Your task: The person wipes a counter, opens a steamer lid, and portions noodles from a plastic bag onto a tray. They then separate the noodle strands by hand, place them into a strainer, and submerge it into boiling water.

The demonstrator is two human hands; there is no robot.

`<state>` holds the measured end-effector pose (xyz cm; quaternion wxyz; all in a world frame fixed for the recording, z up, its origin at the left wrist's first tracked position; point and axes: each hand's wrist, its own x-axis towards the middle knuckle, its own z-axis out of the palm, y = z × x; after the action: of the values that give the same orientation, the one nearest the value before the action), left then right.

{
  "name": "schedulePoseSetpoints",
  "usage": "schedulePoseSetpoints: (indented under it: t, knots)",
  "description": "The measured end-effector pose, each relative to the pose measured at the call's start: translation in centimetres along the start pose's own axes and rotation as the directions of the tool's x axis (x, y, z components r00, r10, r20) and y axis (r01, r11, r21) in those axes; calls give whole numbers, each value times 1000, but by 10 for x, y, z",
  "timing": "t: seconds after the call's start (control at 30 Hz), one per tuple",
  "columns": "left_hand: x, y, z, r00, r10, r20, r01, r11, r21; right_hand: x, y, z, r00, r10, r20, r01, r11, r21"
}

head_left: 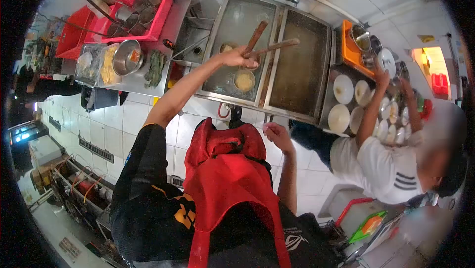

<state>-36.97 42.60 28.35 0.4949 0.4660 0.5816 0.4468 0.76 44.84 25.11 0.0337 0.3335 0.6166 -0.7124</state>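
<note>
My left hand (pixel 239 57) reaches over the left basin (pixel 230 18) of a steel cooker holding cloudy liquid. Its fingers are closed around wooden handles, apparently of noodle strainers; one handle (pixel 258 35) points up and another handle (pixel 278 46) points right. A round strainer of pale noodles (pixel 244 80) sits in the liquid just below the hand. Left of the hand, another strainer (pixel 227 47) shows partly. Near my red apron (pixel 225 169), my right hand (pixel 279 137) is held low before the cooker, fingers loosely bent and apart, nothing visible in it.
The cooker's right basin (pixel 301 65) holds brownish liquid. On the left counter are a pink crate (pixel 161 21) of strainers, a metal bowl (pixel 128 57) and leafy greens (pixel 156 67). At right, a co-worker (pixel 381 164) handles bowls beside several white bowls (pixel 339 118) and an orange tray (pixel 349 50).
</note>
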Motion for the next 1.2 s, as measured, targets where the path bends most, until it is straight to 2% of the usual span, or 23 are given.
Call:
schedulePoseSetpoints:
  t: [0.1, 0.2, 0.3, 0.33, 0.37, 0.4, 0.43, 0.47, 0.5, 0.57, 0.63, 0.7, 0.73, 0.77, 0.8, 0.87, 0.9, 0.93, 1.0, 1.03, 1.1, 1.17, 1.2]
  knots:
    - [-13, 12, -17, 996, 2, 84, -23, 968, 249, 26, -28, 27, 987, 1, 158, 10, 998, -69]
    - [-30, 31, -21, 973, 232, -20, -226, 960, 168, 72, -36, 69, 912, -31, 410, 197, 908, -369]
    - [-29, 45, -20, 856, 511, -79, -500, 857, 126, 119, -69, 133, 839, -84, 537, 348, 843, -411]
    - [-40, 69, -21, 772, 614, -162, -626, 779, -30, 142, -59, 153, 858, 5, 513, 271, 844, -462]
    - [-59, 90, -28, 728, 637, -255, -634, 766, 104, 159, -67, 180, 850, 4, 528, 281, 842, -460]
    - [-79, 108, -33, 670, 662, -335, -624, 747, 230, 176, -76, 207, 760, -373, 532, 614, 680, -400]
    - [-99, 122, -40, 667, 663, -341, -623, 747, 233, 200, -79, 226, 735, -423, 529, 653, 652, -386]
    - [-121, 132, -47, 628, 654, -422, -603, 751, 268, 224, -82, 244, 708, -472, 525, 690, 620, -374]
    - [-144, 139, -50, 584, 643, -496, -583, 757, 295, 251, -75, 256, 823, -215, 527, 465, 787, -406]
    - [-196, 134, -58, 605, 576, -549, -584, 790, 186, 274, -113, 307, 938, -307, 162, 338, 704, -624]
    - [-248, 107, -62, 668, 510, -542, -570, 819, 68, 336, -99, 328, 714, -692, 102, 596, 526, -607]
    - [-299, 80, -64, 748, 368, -552, -455, 890, -22, 384, -89, 333, 768, -630, 114, 361, 279, -890]
    - [-321, 67, -65, 760, 294, -580, -380, 925, -29, 403, -81, 334, 769, -632, 91, 337, 280, -899]
    - [-339, 45, -69, 805, 283, -521, -359, 932, -48, 422, -72, 334, 853, -492, 175, 309, 206, -928]
    - [-358, 46, -68, 831, 117, -543, -258, 947, -191, 431, -70, 332, 916, -328, 232, 288, 135, -948]
    - [-384, 26, -73, 871, -48, -490, -180, 895, -408, 434, -72, 332, 954, -239, 182, 217, 127, -968]
    - [-390, 24, -79, 885, -44, -463, -176, 890, -420, 431, -72, 331, 974, -148, 171, 188, 115, -975]
    - [-394, 25, -85, 861, -70, -503, -140, 920, -367, 416, -81, 330, 980, -140, 143, 161, 124, -979]
    - [-394, 30, -98, 847, -85, -524, -97, 946, -310, 370, -126, 332, 920, -392, 21, 177, 365, -914]
    - [-388, 33, -107, 830, -75, -552, -51, 976, -209, 349, -135, 327, 920, -393, -1, 158, 373, -914]
    - [-366, 26, -123, 826, -53, -561, -7, 994, -105, 296, -141, 310, 799, -587, -129, 306, 581, -754]
    - [-325, 6, -137, 765, 276, -581, -8, 907, 420, 217, -150, 296, 772, -603, -202, 389, 699, -600]
    - [-303, 9, -143, 775, 286, -564, -27, 906, 422, 168, -167, 288, 824, -515, -236, 323, 769, -551]
